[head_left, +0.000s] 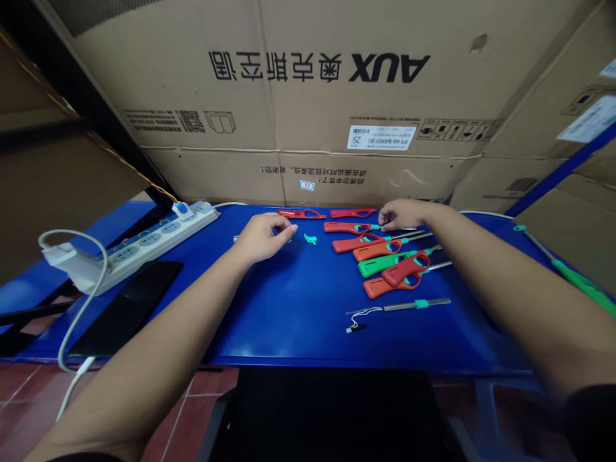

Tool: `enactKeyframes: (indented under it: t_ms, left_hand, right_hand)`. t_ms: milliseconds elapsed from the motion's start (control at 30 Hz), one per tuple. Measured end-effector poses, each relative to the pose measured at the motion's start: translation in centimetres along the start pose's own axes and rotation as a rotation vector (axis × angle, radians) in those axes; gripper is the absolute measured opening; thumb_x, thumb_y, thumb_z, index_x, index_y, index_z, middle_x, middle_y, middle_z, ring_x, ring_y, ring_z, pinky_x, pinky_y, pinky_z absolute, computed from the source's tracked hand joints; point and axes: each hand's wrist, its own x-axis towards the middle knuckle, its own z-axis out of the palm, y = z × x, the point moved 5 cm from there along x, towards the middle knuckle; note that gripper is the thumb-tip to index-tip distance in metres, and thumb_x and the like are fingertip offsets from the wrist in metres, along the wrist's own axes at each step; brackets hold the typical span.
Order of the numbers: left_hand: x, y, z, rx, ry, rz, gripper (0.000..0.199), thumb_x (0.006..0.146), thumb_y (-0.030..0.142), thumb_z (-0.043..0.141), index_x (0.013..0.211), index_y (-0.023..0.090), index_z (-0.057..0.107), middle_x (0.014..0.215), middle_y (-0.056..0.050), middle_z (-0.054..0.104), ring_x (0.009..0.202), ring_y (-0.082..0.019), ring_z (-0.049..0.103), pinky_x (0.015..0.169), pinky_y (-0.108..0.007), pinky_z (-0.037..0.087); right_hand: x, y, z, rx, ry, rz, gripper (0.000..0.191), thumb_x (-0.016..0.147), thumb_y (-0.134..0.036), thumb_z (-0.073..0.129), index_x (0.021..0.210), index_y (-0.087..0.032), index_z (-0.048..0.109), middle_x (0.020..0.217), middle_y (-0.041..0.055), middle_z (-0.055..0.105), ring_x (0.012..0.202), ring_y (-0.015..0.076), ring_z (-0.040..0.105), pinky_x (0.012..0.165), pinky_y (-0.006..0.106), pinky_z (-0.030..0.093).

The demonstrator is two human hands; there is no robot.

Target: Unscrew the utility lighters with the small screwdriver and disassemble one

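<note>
My left hand (262, 239) hangs over the blue bench top (289, 327) with its fingers curled together. A small teal plastic part (310, 239) lies just right of the fingertips, and a small metal piece (289, 239) sits partly hidden beneath them. My right hand (403, 213) rests at the far side, its fingers over the metal nozzles of a row of red, orange and green utility lighters (380, 253). Two empty red lighter shell halves (301, 214) lie along the far edge. Nearer me lies a metal lighter rod with a teal collar (416, 304), trailing a thin wire.
A white power strip (158, 240) with a plugged-in adapter and white cable lies at the bench's left, beside a black phone or tablet (128, 308). A green-handled tool (577, 276) lies at the right. Cardboard boxes (308, 96) stand behind the bench.
</note>
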Motion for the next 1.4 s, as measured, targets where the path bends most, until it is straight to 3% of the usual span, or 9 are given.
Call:
enactKeyframes:
  t_ms: [267,400,500,567,633,700,900,1133,1400]
  left_hand:
    - [-0.3,1.5,1.4,-0.038,-0.089,0.169,0.027,0.091,0.040,0.058,0.085,0.018,0.071,0.084,-0.005,0.073,0.078,-0.017,0.064,0.076,-0.030,0.047]
    - [-0.7,2.0,2.0,-0.028,-0.148,0.209,0.046,0.093,0.042,0.055,0.055,0.017,0.054,0.059,0.000,0.054,0.057,-0.011,0.050,0.060,-0.026,0.039]
    - [-1.3,4.4,2.8,-0.037,-0.270,0.334,0.054,0.096,0.042,0.051,0.048,0.017,0.042,0.052,0.002,0.041,0.051,-0.010,0.041,0.057,-0.026,0.036]
    - [-1.9,6.5,3.5,-0.066,-0.333,0.404,0.041,0.096,0.040,0.052,0.062,0.017,0.057,0.062,0.000,0.054,0.060,-0.012,0.051,0.064,-0.027,0.042]
    - [-2.6,8.5,4.5,-0.124,-0.395,0.421,0.026,0.096,0.041,0.055,0.097,0.018,0.067,0.086,-0.004,0.068,0.079,-0.015,0.062,0.076,-0.029,0.047]
    - [-3.4,10.1,5.8,-0.174,-0.465,0.414,0.035,0.096,0.044,0.055,0.120,0.019,0.062,0.098,-0.006,0.071,0.089,-0.018,0.065,0.082,-0.031,0.049]
    - [-4.7,11.9,8.0,-0.096,-0.604,0.441,0.059,0.078,0.062,0.071,0.118,0.019,0.064,0.100,-0.008,0.068,0.090,-0.022,0.064,0.079,-0.032,0.051]
    - [-4.4,10.8,7.0,-0.075,-0.622,0.412,0.046,0.082,0.056,0.069,0.110,0.019,0.070,0.097,-0.007,0.067,0.090,-0.021,0.064,0.080,-0.032,0.050]
    - [-5.1,12.4,8.0,0.018,-0.560,0.451,0.034,0.089,0.047,0.063,0.107,0.020,0.072,0.097,-0.007,0.070,0.091,-0.022,0.065,0.084,-0.035,0.051]
  right_hand:
    - [-1.7,-1.4,-0.7,-0.038,0.182,-0.035,0.024,0.075,-0.037,0.063,0.089,-0.020,0.072,0.097,0.0089,0.073,0.084,0.0231,0.065,0.075,0.033,0.048]
    - [-7.7,-3.9,-1.5,-0.020,0.307,-0.100,0.030,0.089,-0.042,0.050,0.091,-0.020,0.070,0.095,0.0087,0.070,0.086,0.0216,0.064,0.079,0.034,0.047]
    - [-14.0,-6.3,0.2,0.079,0.401,-0.244,0.030,0.094,-0.042,0.049,0.081,-0.021,0.067,0.082,0.0057,0.067,0.077,0.0190,0.063,0.074,0.033,0.048]
    - [-17.6,-7.4,2.7,0.099,0.403,-0.294,0.023,0.095,-0.037,0.052,0.091,-0.022,0.070,0.092,0.0064,0.069,0.087,0.0199,0.064,0.082,0.035,0.050]
    - [-20.2,-7.9,5.4,0.092,0.436,-0.244,0.024,0.094,-0.035,0.055,0.109,-0.023,0.070,0.106,0.0090,0.069,0.100,0.0224,0.064,0.088,0.038,0.050]
    - [-21.8,-8.0,7.5,0.073,0.496,-0.171,0.027,0.094,-0.034,0.056,0.116,-0.024,0.069,0.107,0.0097,0.068,0.098,0.0236,0.064,0.086,0.041,0.051]
    - [-22.0,-9.2,9.5,0.106,0.530,-0.150,0.026,0.097,-0.030,0.053,0.114,-0.023,0.070,0.102,0.0091,0.067,0.095,0.0221,0.062,0.087,0.039,0.051]
    - [-20.4,-10.9,8.9,-0.064,0.522,-0.163,0.030,0.100,-0.029,0.046,0.113,-0.017,0.071,0.102,0.0113,0.068,0.096,0.0248,0.061,0.086,0.043,0.049]
    - [-19.6,-14.3,7.5,-0.077,0.504,-0.250,0.031,0.097,-0.034,0.050,0.114,-0.021,0.072,0.103,0.0111,0.070,0.096,0.0264,0.063,0.085,0.045,0.051]
